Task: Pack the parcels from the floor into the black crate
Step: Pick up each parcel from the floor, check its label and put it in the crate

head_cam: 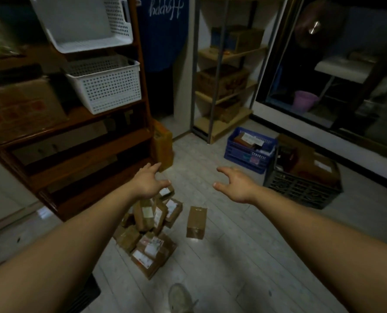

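Observation:
A heap of several brown cardboard parcels point(150, 233) with white labels lies on the pale floor in front of me. One parcel point(196, 222) stands alone just right of the heap. The black crate point(301, 188) sits on the floor at the right, with brown boxes inside it. My left hand point(148, 181) hovers above the heap's far end, fingers spread, holding nothing. My right hand point(235, 185) is stretched forward between the heap and the black crate, fingers apart and empty.
A blue crate point(249, 152) with parcels stands behind the black crate. A wooden shelf unit point(86, 143) with white baskets point(106, 86) fills the left. An orange box point(164, 145) leans by it. A metal rack point(222, 91) stands at the back, dark glass on the right. My shoe point(181, 299) is at the bottom.

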Demonstrator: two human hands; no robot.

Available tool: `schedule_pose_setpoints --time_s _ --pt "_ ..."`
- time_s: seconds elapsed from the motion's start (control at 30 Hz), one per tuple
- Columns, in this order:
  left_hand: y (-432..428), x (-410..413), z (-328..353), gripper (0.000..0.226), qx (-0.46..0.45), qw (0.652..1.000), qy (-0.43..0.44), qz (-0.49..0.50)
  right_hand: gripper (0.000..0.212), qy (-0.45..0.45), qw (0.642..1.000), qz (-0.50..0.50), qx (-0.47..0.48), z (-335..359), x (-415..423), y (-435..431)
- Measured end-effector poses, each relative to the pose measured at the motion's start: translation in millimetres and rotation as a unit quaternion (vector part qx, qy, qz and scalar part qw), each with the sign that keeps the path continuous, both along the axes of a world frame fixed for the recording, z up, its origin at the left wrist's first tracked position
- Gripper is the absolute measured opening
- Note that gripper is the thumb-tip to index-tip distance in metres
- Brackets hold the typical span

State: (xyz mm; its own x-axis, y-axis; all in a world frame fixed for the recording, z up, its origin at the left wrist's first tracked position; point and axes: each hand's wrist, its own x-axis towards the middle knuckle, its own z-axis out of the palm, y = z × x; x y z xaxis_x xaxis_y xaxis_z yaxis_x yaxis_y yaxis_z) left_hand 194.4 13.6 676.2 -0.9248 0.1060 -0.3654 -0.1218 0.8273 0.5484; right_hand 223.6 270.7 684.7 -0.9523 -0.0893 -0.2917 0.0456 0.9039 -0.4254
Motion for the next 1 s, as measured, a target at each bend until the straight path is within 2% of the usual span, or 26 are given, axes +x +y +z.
schedule_pose_setpoints --time_s 0.23,0.47,0.63,0.8,0.9,1.0 --pt "67.2 -106.6 -24.9 0.071 0.023 0.999 -0.028 0.000 0.067 -0.033 0.999 -0.001 0.010 -14.3 -92.3 58.0" --pt "110.4 -167.9 -49.9 0.078 0.043 0.997 -0.063 0.026 0.067 -0.054 0.998 0.044 -0.003 -30.6 -190.9 104.6" --pt "128.9 -196.0 -77.8 0.078 0.048 0.986 -0.074 0.143 0.066 -0.066 0.987 0.147 -0.013 -60.4 -272.8 120.6" --pt "154.4 -208.9 -102.0 0.074 0.046 0.951 -0.073 0.297 0.066 -0.104 0.959 0.263 -0.003 -99.7 -336.8 149.2" --pt "163.9 -203.2 -124.8 0.072 -0.007 0.942 -0.079 0.325 0.067 -0.120 0.949 0.291 -0.008 -131.9 -358.8 156.6" --pt "175.6 -201.1 -164.2 0.066 -0.015 0.938 -0.100 0.330 0.067 -0.130 0.947 0.293 -0.029 -180.5 -373.2 149.2"
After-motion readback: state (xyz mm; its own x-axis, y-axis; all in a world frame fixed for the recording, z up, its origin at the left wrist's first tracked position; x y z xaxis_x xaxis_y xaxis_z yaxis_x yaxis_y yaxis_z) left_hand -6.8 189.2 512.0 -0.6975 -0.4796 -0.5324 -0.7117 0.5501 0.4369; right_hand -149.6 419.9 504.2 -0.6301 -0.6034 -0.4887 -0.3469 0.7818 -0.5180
